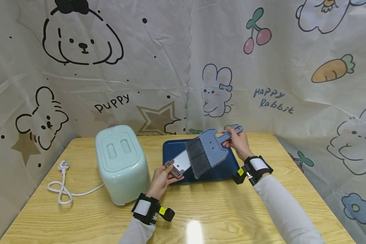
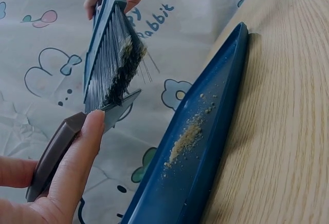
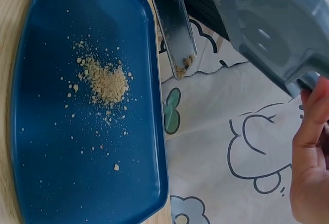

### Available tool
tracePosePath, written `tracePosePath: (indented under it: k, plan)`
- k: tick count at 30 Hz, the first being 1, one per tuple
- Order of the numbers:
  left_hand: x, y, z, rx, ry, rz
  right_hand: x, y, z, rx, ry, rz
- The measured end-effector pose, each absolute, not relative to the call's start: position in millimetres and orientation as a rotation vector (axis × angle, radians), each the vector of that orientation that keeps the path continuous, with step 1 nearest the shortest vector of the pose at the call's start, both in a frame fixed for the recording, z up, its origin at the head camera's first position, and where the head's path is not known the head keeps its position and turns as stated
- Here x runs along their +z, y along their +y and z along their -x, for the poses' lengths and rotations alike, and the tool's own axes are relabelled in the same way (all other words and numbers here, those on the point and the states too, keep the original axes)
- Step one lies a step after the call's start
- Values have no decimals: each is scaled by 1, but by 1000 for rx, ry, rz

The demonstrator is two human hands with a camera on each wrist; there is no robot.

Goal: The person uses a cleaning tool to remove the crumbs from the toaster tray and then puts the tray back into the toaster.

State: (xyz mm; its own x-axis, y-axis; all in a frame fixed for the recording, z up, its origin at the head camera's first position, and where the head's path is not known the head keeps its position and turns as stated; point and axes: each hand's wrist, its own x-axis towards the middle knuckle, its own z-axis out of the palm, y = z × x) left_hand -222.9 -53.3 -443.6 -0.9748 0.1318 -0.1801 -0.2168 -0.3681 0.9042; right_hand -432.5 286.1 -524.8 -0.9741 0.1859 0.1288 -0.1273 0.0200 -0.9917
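My left hand (image 1: 159,180) grips a silver metal crumb tray (image 1: 181,162) by its grey-brown slotted end, thumb on top. The blue hand brush (image 1: 213,148) hangs by its handle from my right hand (image 1: 239,144). Its dark bristles (image 2: 113,75) meet the metal surface of the crumb tray, and pale crumbs cling to their tips. Some crumbs also sit at the crumb tray's far corner (image 3: 185,66). Below both lies a dark blue tray (image 3: 51,152), with a heap of tan crumbs (image 3: 105,82) and scattered bits on it.
To the left stands a mint-green toaster (image 1: 125,179) with two oblong marks on top. Its white cord (image 1: 84,194) and plug (image 1: 63,165) lie on the wooden table (image 1: 231,213). A patterned cloth (image 1: 158,61) hangs behind the table.
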Motion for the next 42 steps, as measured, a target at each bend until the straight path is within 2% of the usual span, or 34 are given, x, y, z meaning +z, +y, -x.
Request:
tracePosePath:
  k: [5,9,10,13,16,17,18,19,20,25,29,31,42]
  plan:
    - [-444,-54,223,2434,1627,116,-518,290,422,2122,-2046,39]
    - [-444,-54,223,2434,1639,122,-432,252,349,2135,-2107,170]
    - [-444,-55,223,2434,1641,122,-422,248,341,2129,-2117,206]
    - [-444,-55,224,2434,1635,132,-418,246,335,2114,-2083,209]
    - [-444,-55,223,2434,1635,123,-461,270,371,2137,-2021,192]
    - [-445,-55,223,2434,1636,123,-464,271,373,2148,-2003,207]
    - [-445,-55,223,2434,1640,120,-446,263,356,2190,-1989,211]
    - [-445,-56,223,2434,1642,119,-439,260,350,2197,-1990,236]
    - [-446,-56,223,2433,1646,116,-449,267,361,2177,-1990,252]
    - [-446,-57,224,2435,1647,121,-419,254,336,2154,-1996,281]
    - [-446,-58,225,2447,1635,125,-377,232,299,2090,-2076,356]
    - [-447,-58,225,2452,1631,135,-368,229,290,2099,-2090,361]
    - [-447,-61,225,2464,1613,179,-371,233,285,2094,-2093,458]
